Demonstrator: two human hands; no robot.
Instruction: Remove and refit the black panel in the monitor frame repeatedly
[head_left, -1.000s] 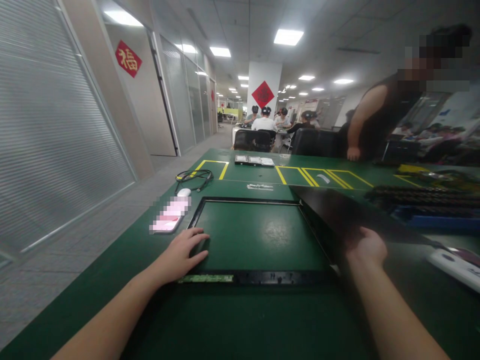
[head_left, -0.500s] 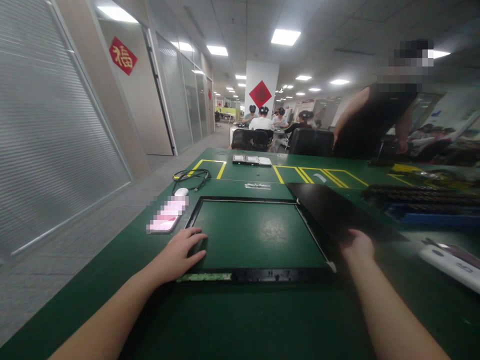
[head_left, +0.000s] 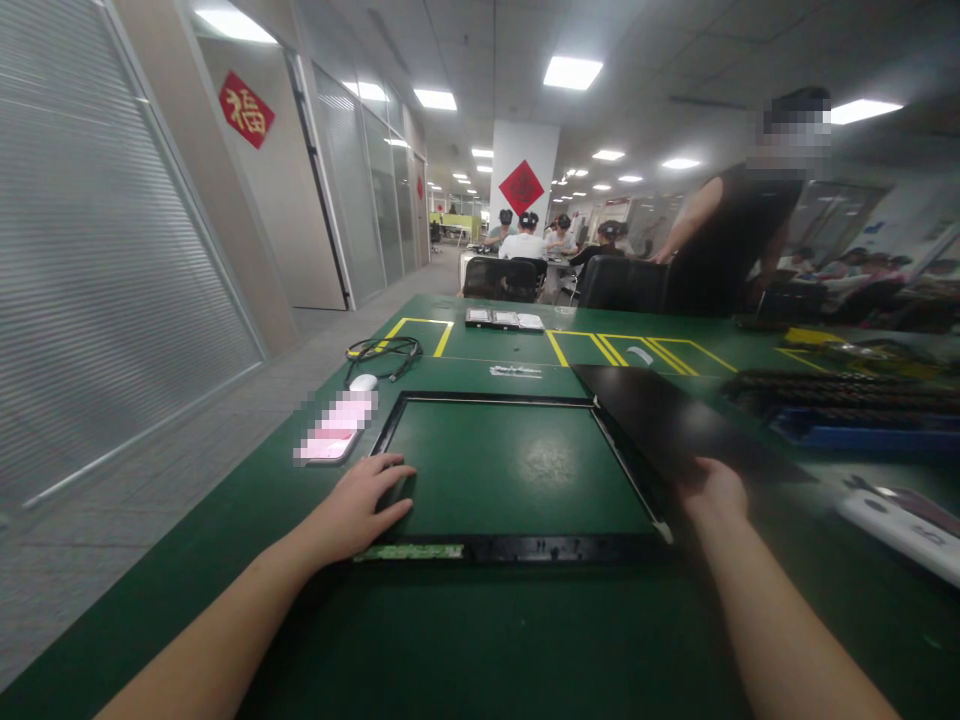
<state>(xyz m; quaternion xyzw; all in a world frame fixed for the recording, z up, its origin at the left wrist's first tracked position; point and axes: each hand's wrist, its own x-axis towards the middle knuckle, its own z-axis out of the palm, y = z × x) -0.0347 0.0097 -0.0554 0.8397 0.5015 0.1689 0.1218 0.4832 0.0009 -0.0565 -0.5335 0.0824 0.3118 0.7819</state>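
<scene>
A thin black rectangular frame [head_left: 525,547], like a monitor bezel, lies flat on the green table. A green circuit strip [head_left: 417,552] is set in its near bar. My left hand [head_left: 369,503] rests across the frame's left bar, fingers apart and stretched inward. At the frame's right side, a flat dark panel [head_left: 660,410] lies slanted, its near left edge by the frame's right bar. My right hand [head_left: 716,492] grips this panel at its near edge; some of its fingers are hidden.
Left of the frame are a phone [head_left: 334,430], a white mouse [head_left: 364,383] and a coiled black cable [head_left: 386,352]. Small metal pieces [head_left: 515,371] lie beyond it, with several drives [head_left: 504,319] farther back. A white device [head_left: 904,525] and blue tray [head_left: 862,428] sit at right.
Both hands, the frame and the panel stay where they were. In the background, the standing person in black has shifted slightly left.
</scene>
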